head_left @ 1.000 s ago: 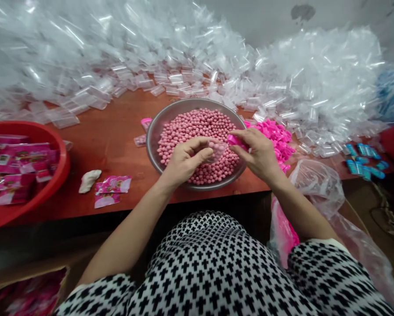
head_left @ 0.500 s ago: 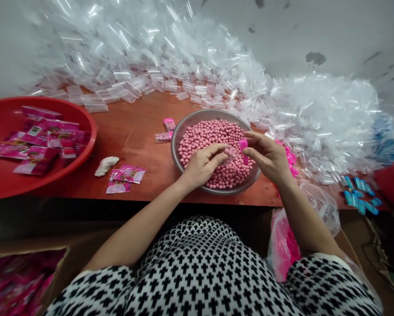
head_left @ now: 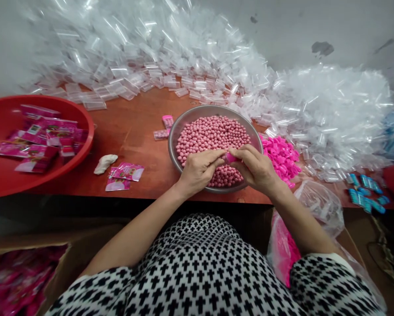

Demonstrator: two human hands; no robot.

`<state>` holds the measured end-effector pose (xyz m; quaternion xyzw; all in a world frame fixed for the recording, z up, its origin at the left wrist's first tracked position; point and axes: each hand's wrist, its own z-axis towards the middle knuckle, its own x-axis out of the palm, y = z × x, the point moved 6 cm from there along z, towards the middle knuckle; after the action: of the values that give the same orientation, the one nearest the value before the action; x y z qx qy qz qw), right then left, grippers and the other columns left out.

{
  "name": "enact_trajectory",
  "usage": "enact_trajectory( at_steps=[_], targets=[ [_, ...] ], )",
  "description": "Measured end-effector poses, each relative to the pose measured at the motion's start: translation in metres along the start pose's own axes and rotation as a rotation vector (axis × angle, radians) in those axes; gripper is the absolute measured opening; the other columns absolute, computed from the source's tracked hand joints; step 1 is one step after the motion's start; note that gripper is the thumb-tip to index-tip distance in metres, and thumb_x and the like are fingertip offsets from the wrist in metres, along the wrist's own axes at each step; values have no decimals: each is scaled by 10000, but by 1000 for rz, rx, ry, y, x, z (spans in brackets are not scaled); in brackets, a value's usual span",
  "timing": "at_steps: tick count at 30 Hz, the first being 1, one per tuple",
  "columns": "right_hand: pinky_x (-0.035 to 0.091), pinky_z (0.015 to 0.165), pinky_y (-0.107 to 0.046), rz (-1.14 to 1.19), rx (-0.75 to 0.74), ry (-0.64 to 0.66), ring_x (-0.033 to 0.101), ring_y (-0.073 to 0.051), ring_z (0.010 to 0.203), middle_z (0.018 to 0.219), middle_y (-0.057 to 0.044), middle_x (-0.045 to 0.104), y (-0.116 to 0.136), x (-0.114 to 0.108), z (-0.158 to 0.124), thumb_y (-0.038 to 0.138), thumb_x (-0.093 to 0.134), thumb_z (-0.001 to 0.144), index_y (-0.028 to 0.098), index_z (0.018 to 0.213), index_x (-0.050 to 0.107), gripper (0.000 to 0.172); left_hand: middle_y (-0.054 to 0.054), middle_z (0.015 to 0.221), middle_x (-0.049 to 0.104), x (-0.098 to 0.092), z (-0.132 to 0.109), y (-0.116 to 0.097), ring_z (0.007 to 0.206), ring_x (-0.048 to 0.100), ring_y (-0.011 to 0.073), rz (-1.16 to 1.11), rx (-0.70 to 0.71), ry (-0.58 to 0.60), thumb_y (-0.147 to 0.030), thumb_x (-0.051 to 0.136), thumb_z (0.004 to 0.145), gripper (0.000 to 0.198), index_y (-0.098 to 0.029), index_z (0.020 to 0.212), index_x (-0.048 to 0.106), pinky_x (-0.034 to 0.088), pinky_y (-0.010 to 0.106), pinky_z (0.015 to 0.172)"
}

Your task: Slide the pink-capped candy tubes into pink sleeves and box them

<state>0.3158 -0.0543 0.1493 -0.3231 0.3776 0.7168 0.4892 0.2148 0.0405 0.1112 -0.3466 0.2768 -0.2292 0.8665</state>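
Note:
Both hands meet above a grey metal bowl (head_left: 174, 145) filled with small round pink candies (head_left: 213, 131). My left hand (head_left: 200, 169) is closed around a small clear plastic tube, mostly covered by the fingers. In my right hand (head_left: 254, 169), thumb and fingers pinch a bright pink plastic cap (head_left: 230, 157) at the tube's open end. How far the cap is seated cannot be made out. Left of the bowl lie two filled tubes with pink caps (head_left: 167, 121). A heap of loose pink caps (head_left: 280, 158) is beside my right wrist.
Clear empty tubes (head_left: 197, 66) are heaped along the wall. At left, a red basin (head_left: 88, 145) holds pink packets (head_left: 45, 131). Two packets (head_left: 127, 171) and a white lump (head_left: 105, 163) lie nearby. Blue-wrapped pieces (head_left: 364, 193) and a plastic bag (head_left: 325, 206) are at right.
My right hand has moved left and down, bringing the pink cap against the tube in my left hand. The heap of pink caps shows more fully now.

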Motion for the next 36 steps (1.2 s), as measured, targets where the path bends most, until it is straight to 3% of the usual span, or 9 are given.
enact_trajectory(
  at_steps=[8, 12, 16, 20, 24, 29, 32, 36],
  targets=[
    [485, 644, -279, 5, -25, 120, 576, -170, 756, 838, -61, 591, 2, -2, 3, 181, 453, 917, 196, 1091, 512, 184, 83, 949, 736, 5, -8, -15, 821, 699, 144, 242, 234, 5, -148, 514, 879, 253, -109, 1091, 645, 554, 233, 749],
    [466, 625, -260, 31, -88, 274, 562, -156, 718, 807, -45, 586, 2, -3, 24, 208, 464, 918, 190, 1013, 542, 125, 77, 906, 740, 0, -6, -12, 765, 698, 144, 250, 166, -52, -153, 520, 875, 235, -109, 1056, 664, 554, 227, 717],
    [493, 683, -286, -19, -97, 178, 592, -178, 807, 896, -82, 619, 7, -7, 30, 198, 450, 924, 183, 1101, 532, 196, 60, 969, 737, -8, -2, -5, 826, 702, 139, 69, 53, -131, -156, 551, 865, 219, -141, 1039, 683, 555, 216, 749],
    [503, 709, -310, -135, -105, 80, 601, -189, 800, 886, -80, 627, 16, -11, 18, 182, 494, 904, 194, 1149, 521, 247, 64, 992, 733, -5, -4, -11, 867, 698, 132, 75, 158, -90, -149, 518, 881, 242, -135, 1074, 664, 549, 219, 788],
    [514, 706, -316, -89, -102, 139, 606, -188, 791, 859, -70, 626, 14, -2, 12, 158, 478, 902, 199, 1159, 526, 265, 61, 920, 741, -2, -9, -11, 779, 698, 137, 187, 180, -72, -144, 503, 877, 238, -132, 1046, 670, 545, 225, 720],
    [540, 722, -306, 80, -45, 110, 632, -179, 839, 906, -80, 648, 1, 7, 20, 195, 508, 896, 197, 1145, 567, 255, 66, 943, 741, -4, -8, 2, 818, 701, 164, 52, -8, -42, -185, 530, 865, 239, -154, 1030, 700, 542, 255, 755],
    [534, 846, -355, 161, 115, 48, 642, -201, 956, 1022, -84, 675, -8, 3, 21, 272, 570, 874, 231, 1159, 591, 289, 60, 1037, 723, -8, -3, 14, 929, 690, 187, -161, -200, -90, -231, 565, 849, 253, -173, 1051, 707, 535, 291, 847],
    [525, 909, -379, 646, 393, -35, 604, -224, 1104, 1234, -55, 617, -25, 1, 6, 400, 718, 747, 293, 1226, 536, 523, 68, 1117, 693, -11, -1, 29, 1022, 661, 224, -410, -388, -190, -296, 609, 818, 303, -164, 1076, 701, 510, 360, 931]
  ],
)
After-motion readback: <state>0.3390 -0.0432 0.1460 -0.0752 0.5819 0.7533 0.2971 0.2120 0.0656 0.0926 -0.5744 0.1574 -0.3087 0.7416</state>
